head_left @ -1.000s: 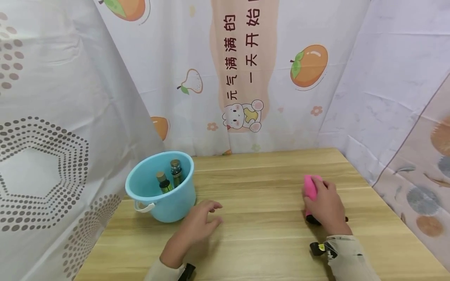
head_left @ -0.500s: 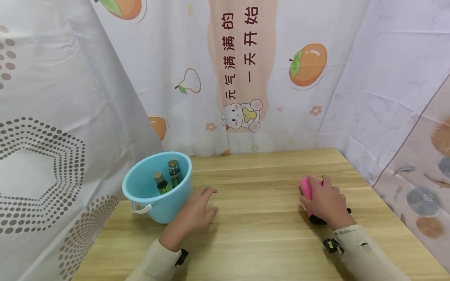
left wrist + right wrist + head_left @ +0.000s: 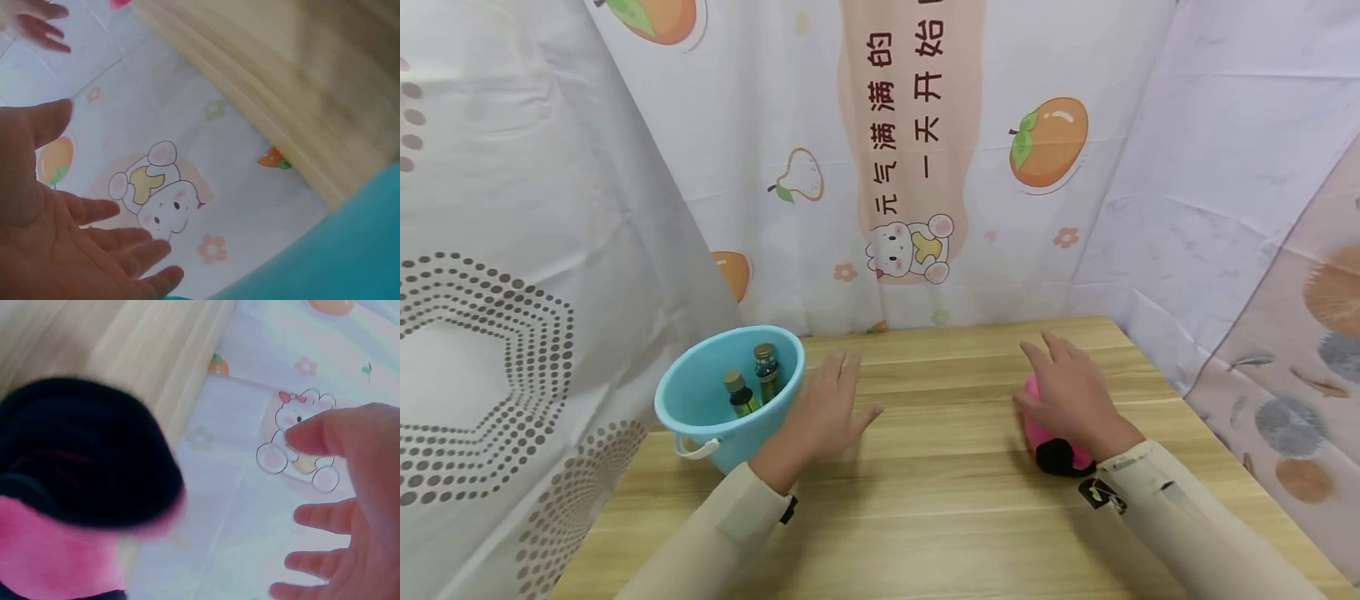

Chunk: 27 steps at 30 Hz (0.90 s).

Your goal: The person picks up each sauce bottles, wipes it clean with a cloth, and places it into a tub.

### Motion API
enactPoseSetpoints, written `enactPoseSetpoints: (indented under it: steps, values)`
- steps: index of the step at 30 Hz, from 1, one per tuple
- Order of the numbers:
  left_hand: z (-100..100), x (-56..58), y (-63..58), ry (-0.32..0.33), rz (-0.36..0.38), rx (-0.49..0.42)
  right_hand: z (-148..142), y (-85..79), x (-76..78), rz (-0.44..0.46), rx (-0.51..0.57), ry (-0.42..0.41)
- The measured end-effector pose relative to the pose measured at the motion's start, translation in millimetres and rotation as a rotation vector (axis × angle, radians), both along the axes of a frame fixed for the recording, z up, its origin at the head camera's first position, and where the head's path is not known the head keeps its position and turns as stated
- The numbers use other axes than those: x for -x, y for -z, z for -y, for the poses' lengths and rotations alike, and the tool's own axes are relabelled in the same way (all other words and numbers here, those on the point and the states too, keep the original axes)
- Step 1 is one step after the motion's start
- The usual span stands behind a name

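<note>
My right hand is over a pink and black fabric thing on the right side of the table, its fingers spread and not curled round it. Up close in the right wrist view, a blurred black opening joins pink cloth; its exact kind cannot be told. To the left, my left hand hovers with fingers extended and nothing in them, beside a light blue bucket. Two small dark bottles with tan caps, a front one and a rear one, stand inside the bucket.
A wood-grain table spans the space between the hands. Printed cloth curtains hang behind it and along both sides. The bucket's white handle hangs on its near side.
The right hand's fingers have straightened off the pink and black thing, which has shifted slightly left and turned. The left hand has moved a little forward with its fingers spreading.
</note>
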State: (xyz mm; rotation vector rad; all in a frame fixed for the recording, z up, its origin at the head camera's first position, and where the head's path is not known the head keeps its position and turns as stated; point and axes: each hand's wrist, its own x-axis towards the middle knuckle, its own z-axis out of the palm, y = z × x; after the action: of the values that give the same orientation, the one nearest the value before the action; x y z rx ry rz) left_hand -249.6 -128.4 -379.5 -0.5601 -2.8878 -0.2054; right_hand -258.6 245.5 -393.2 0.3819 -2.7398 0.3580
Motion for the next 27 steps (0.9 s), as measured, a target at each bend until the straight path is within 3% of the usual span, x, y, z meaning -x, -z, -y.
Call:
enactPoseSetpoints:
  steps: [5, 13, 20, 27]
  values:
    - [-5, 10.8, -15.5, -0.014, -0.031, 0.062, 18, -12.6, 5.9, -0.019, -0.043, -0.040]
    - [-14, 19.8, -35.7, -0.046, -0.010, 0.056, 32, -38.3, 6.6, 0.059, -0.097, -0.019]
    - [-17, 21.0, -43.8, -0.083, 0.040, 0.078, 33, -46.6, 5.7, 0.067, -0.110, -0.026]
    - [-12, 24.1, -46.8, -0.119, 0.043, 0.094, 31, -52.2, 4.0, 0.070, -0.132, -0.014]
